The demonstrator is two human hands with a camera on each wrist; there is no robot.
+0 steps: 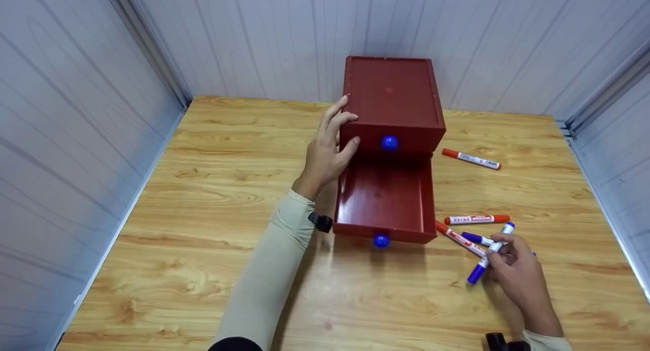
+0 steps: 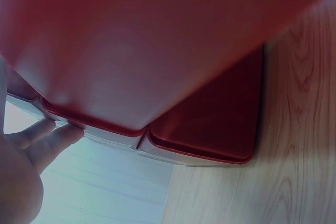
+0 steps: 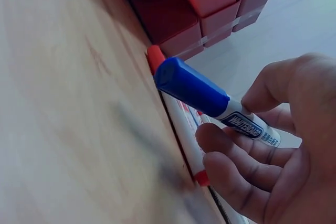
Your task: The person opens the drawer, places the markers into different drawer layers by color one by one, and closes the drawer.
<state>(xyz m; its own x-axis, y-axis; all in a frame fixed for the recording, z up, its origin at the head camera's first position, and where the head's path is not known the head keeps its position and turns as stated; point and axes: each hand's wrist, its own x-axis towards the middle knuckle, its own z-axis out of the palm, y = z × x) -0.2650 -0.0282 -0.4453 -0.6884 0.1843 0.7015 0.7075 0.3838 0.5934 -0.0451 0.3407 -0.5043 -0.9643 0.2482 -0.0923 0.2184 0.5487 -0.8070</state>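
Observation:
A dark red drawer cabinet point(image 1: 391, 94) stands near the back wall, with a drawer point(image 1: 381, 201) pulled out toward me and nothing inside it. My left hand point(image 1: 327, 155) rests against the cabinet's left side, fingertips at its upper edge; the left wrist view shows two fingers touching the red casing point(image 2: 113, 135). My right hand point(image 1: 520, 269) pinches a white marker with a blue cap point(image 3: 194, 87), tilted above the table. Beneath it lie another blue-capped marker point(image 1: 473, 237) and a red marker point(image 1: 459, 238), partly covered by the held marker and the hand.
One red marker point(image 1: 477, 219) lies just right of the drawer, another point(image 1: 471, 159) farther back beside the cabinet. Blue round knobs point(image 1: 389, 142) stick out from the drawer fronts. Light panel walls point(image 1: 264, 41) enclose the wooden table point(image 1: 203, 239) at the back and sides.

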